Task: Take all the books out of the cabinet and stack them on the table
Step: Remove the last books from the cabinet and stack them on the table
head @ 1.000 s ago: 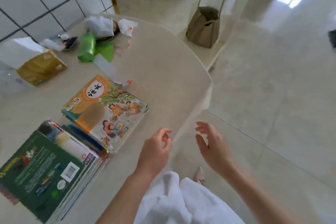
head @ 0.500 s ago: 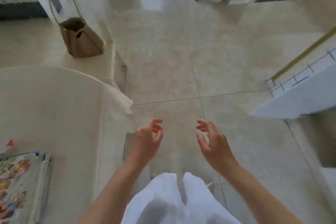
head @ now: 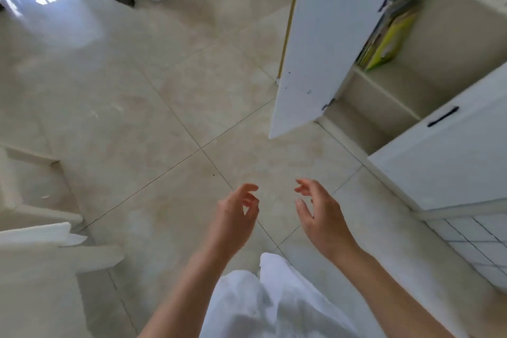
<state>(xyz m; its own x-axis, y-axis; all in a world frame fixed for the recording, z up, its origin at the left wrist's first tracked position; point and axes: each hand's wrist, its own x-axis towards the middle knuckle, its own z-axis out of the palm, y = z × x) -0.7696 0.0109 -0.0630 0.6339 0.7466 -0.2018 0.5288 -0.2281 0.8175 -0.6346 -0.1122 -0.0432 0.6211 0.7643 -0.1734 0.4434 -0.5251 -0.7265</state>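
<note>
Swinging rightward off the table, the view is now taking in the cabinet [head: 428, 85]; books [head: 386, 35] are standing upright, leaning leftward inside; left hand [head: 236, 217] and right hand [head: 321, 214] are hovering, fingers loosely spread, holding nothing.

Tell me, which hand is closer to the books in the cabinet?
Right. The right hand is below the books, nearer the cabinet; the left hand is farther away. Both are empty.
</note>
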